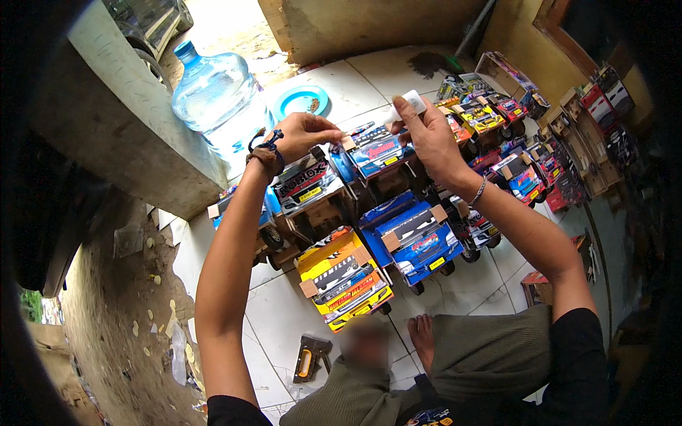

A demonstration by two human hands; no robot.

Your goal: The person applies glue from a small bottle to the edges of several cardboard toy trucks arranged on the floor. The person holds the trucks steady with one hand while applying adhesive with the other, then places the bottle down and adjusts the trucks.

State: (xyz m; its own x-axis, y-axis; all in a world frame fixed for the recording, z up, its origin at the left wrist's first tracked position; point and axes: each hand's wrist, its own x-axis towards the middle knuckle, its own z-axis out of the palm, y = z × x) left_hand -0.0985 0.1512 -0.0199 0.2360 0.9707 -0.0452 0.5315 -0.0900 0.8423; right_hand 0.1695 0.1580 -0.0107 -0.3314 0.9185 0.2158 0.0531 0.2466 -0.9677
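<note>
My left hand (302, 136), with a dark braided bracelet at its wrist, has thumb and fingers pinched together. Their tips are at the side of a blue toy truck (383, 150), next to a small brown flap; what they grip is too small to make out. Above the same truck, my right hand (433, 142) grasps a small white bottle (410, 105) tilted over the truck's roof. Beside the left wrist stands another toy truck (309, 186) with a dark front. Nearer me are a yellow toy truck (348, 284) and a deeper blue toy truck (419, 245), both with brown side flaps.
A large blue water jug (220, 96) stands at the far left beside a blue plate (302, 101). More toy trucks (522, 174) fill the right side. A staple gun (311, 358) lies on white tiles near my bare feet. A concrete wall (135, 135) borders the left.
</note>
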